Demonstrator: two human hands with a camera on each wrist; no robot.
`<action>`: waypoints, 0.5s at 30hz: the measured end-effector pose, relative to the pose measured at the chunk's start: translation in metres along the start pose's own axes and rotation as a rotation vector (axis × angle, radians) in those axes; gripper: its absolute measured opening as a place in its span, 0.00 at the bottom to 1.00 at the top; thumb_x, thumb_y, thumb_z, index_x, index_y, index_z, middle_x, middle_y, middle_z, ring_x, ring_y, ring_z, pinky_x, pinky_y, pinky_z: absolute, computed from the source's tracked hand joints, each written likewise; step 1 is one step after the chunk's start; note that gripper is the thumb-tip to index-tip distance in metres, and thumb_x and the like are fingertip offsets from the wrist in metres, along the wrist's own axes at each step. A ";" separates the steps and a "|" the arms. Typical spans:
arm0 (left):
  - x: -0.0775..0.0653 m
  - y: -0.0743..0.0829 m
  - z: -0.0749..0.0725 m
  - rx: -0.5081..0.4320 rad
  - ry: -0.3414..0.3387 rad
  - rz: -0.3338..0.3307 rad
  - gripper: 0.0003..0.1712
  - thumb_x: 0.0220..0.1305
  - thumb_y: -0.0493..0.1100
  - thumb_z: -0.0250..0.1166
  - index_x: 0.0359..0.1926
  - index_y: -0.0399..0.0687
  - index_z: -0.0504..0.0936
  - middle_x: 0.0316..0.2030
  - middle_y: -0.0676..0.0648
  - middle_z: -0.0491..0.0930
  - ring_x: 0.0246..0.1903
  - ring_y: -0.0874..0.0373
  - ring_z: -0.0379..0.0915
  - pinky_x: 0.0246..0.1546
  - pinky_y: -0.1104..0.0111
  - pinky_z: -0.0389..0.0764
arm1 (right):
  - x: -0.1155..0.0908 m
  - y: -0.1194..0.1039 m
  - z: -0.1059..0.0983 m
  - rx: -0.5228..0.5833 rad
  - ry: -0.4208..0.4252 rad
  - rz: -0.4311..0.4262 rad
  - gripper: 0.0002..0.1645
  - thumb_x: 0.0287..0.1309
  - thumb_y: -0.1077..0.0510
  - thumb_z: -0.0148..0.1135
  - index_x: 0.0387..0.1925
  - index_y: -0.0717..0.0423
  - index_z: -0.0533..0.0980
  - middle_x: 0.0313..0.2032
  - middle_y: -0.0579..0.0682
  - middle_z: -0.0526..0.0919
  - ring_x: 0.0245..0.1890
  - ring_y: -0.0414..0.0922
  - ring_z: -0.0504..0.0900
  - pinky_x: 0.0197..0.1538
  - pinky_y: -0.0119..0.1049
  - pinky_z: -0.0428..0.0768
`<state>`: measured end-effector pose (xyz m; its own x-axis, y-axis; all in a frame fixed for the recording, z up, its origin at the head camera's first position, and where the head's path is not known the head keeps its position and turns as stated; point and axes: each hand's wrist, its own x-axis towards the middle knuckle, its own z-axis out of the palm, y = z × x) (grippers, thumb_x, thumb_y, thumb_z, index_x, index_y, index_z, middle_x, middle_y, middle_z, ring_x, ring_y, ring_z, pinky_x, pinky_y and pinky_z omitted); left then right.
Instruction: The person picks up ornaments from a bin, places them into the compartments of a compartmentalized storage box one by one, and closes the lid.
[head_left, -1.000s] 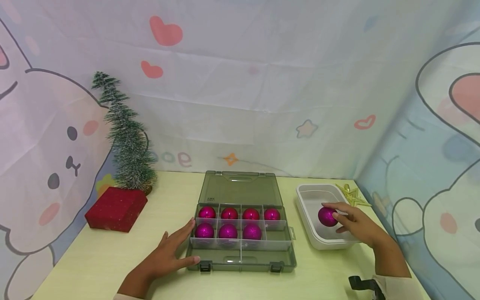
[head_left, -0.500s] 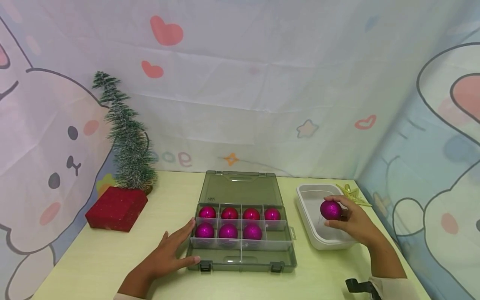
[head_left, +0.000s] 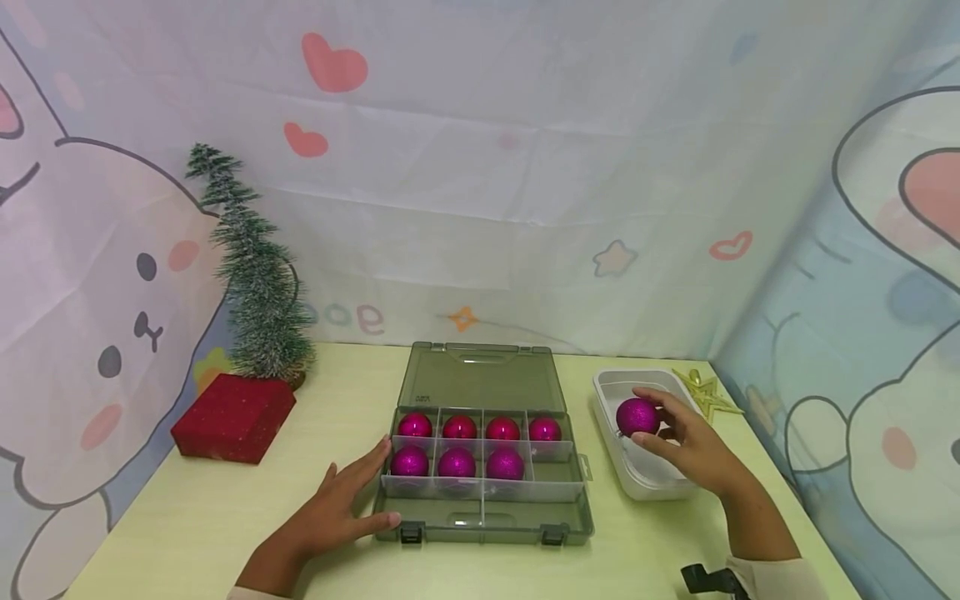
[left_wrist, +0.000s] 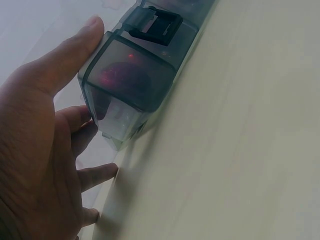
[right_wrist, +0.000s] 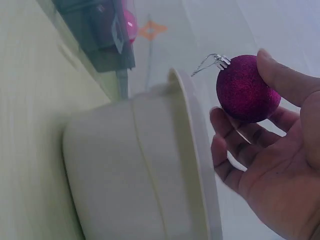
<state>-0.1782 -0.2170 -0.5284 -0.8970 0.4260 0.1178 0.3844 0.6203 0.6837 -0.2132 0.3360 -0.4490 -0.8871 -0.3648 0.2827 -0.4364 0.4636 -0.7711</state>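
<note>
A glittery purple Christmas bauble (head_left: 637, 417) with a silver cap and string loop is pinched between the thumb and fingers of my right hand (head_left: 693, 442), above the white plastic tub (head_left: 652, 487). In the right wrist view the bauble (right_wrist: 245, 90) is clear of the tub's rim. My left hand (head_left: 333, 512) rests against the left side of a grey see-through compartment box (head_left: 536, 492), fingers spread and thumb at its front corner. Shiny pink-red baubles (head_left: 459, 427) fill the box's back row. Glittery purple baubles (head_left: 456, 462) sit in three middle-row compartments; the rightmost one holds nothing.
The box's lid (head_left: 480, 379) lies folded back behind it. At the left stand a small frosted Christmas tree (head_left: 258, 283) and a red block (head_left: 234, 418). A gold star ornament (head_left: 705, 392) lies behind the tub, by the table's right edge.
My right hand has lifted the purple bauble from inside the tub and carried it slightly left. My left hand and the box have stayed put.
</note>
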 end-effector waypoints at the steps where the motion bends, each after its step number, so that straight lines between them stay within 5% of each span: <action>1: 0.000 0.000 0.000 0.000 0.000 0.001 0.59 0.67 0.62 0.75 0.88 0.51 0.55 0.87 0.43 0.55 0.84 0.29 0.54 0.70 0.14 0.35 | 0.001 0.000 0.003 0.008 -0.002 -0.010 0.36 0.72 0.64 0.70 0.76 0.62 0.69 0.63 0.65 0.78 0.50 0.35 0.86 0.50 0.28 0.87; 7: -0.001 -0.002 0.000 0.011 0.003 0.008 0.59 0.67 0.62 0.74 0.89 0.53 0.54 0.88 0.44 0.55 0.84 0.29 0.54 0.70 0.14 0.36 | 0.006 -0.002 0.021 0.121 -0.036 -0.085 0.33 0.69 0.70 0.71 0.71 0.68 0.70 0.62 0.67 0.75 0.51 0.34 0.88 0.52 0.29 0.89; 15: 0.000 0.000 0.000 -0.003 0.002 0.005 0.59 0.67 0.62 0.75 0.89 0.51 0.55 0.88 0.43 0.55 0.84 0.29 0.53 0.70 0.14 0.35 | 0.014 -0.006 0.047 0.084 -0.032 -0.094 0.33 0.67 0.69 0.73 0.70 0.66 0.73 0.62 0.66 0.78 0.52 0.32 0.87 0.54 0.29 0.88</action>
<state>-0.1779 -0.2173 -0.5283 -0.8954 0.4281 0.1227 0.3886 0.6164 0.6849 -0.2156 0.2905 -0.4675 -0.8373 -0.4297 0.3382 -0.5017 0.3577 -0.7876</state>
